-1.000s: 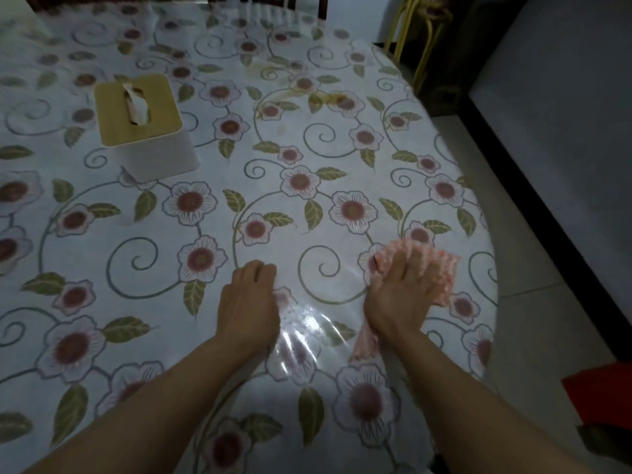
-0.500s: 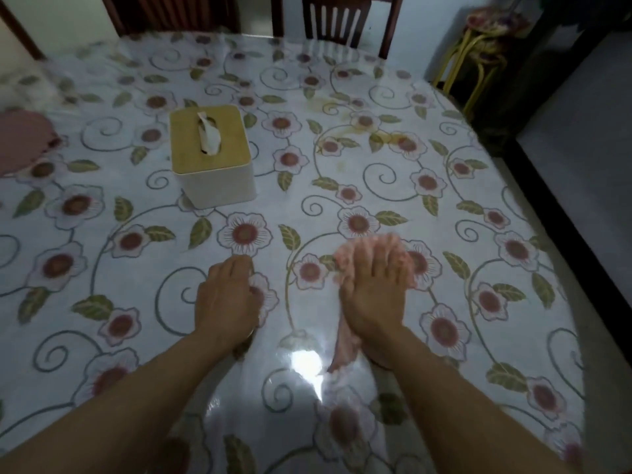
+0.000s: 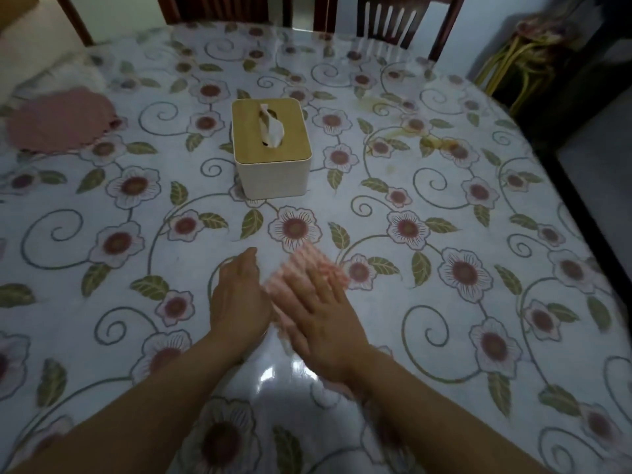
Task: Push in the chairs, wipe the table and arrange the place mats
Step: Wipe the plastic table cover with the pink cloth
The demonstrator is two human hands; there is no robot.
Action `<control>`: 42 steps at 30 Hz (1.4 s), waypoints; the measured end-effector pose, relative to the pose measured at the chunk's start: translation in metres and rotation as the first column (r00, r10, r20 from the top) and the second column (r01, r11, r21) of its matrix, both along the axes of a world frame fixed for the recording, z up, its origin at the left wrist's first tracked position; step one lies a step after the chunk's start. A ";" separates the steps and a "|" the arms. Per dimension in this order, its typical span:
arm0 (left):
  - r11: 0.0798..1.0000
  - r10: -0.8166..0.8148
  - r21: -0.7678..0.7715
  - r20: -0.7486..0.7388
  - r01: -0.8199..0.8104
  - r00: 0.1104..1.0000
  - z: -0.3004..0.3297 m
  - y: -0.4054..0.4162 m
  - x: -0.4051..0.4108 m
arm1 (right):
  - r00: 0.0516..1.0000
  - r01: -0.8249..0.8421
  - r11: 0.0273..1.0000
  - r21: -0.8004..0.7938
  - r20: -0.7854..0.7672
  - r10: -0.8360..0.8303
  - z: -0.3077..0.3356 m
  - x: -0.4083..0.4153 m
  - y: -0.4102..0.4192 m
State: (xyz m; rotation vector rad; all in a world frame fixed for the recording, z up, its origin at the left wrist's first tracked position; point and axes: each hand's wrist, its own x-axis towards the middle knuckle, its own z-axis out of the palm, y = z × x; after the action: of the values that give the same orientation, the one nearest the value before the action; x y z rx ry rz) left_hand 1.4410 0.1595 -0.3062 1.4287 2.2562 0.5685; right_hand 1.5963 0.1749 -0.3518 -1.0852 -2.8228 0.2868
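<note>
- Wiping underway: right hand (image 3: pixel 319 314) flat, fingers spread on pink cloth (image 3: pixel 301 268); left hand (image 3: pixel 239 299) flat, empty, on table (image 3: pixel 513 336).
- Stains (image 3: pixel 444 143) upper right unwiped.
- Mat (image 3: pixel 58 119) upper left unarranged.

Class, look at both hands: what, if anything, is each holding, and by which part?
The right hand presses flat on the pink cloth, pinning its middle. The left hand holds nothing.

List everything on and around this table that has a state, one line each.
Right hand: flat on pink cloth, blurred.
Left hand: resting on table, holding nothing.
Tissue box: upright, tissue sticking out.
Pink place mat: lying flat, far left.
Chair: pushed in at far side.
</note>
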 end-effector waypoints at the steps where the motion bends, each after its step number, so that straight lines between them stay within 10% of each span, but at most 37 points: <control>1: 1.000 -0.021 -0.012 -0.008 0.021 1.000 0.000 -0.004 0.002 | 0.999 0.020 0.999 0.025 0.045 -0.022 0.002 0.023 -0.003; 7: 0.990 -0.130 -0.053 -0.016 0.129 0.991 0.002 -0.029 0.027 | 0.745 0.650 0.760 -0.012 0.206 -0.635 0.020 0.115 -0.004; 12: 0.969 -0.231 -0.093 -0.016 0.229 0.973 0.010 -0.052 0.058 | 0.977 0.179 0.978 -0.110 0.135 -0.163 0.024 0.054 -0.101; 17: 0.905 -0.370 -0.234 -0.019 0.355 0.929 0.019 -0.066 0.090 | 0.951 -0.098 0.969 -0.225 0.267 0.158 0.036 0.110 -0.143; 25: 0.843 -0.451 -0.335 -0.017 0.420 0.892 0.031 -0.076 0.187 | 0.911 0.201 0.961 -0.191 0.396 -0.112 0.069 0.284 -0.124; 42: 0.909 -0.241 -0.369 -0.093 0.191 0.966 0.030 -0.080 0.355 | 0.986 0.087 0.960 -0.265 0.164 -0.044 0.030 0.336 -0.107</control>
State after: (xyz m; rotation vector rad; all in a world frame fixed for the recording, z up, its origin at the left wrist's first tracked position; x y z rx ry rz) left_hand 1.7961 0.0795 -0.2757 1.5334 2.1209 -0.0164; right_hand 1.9328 0.0679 -0.3215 -1.3043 -2.9395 0.6251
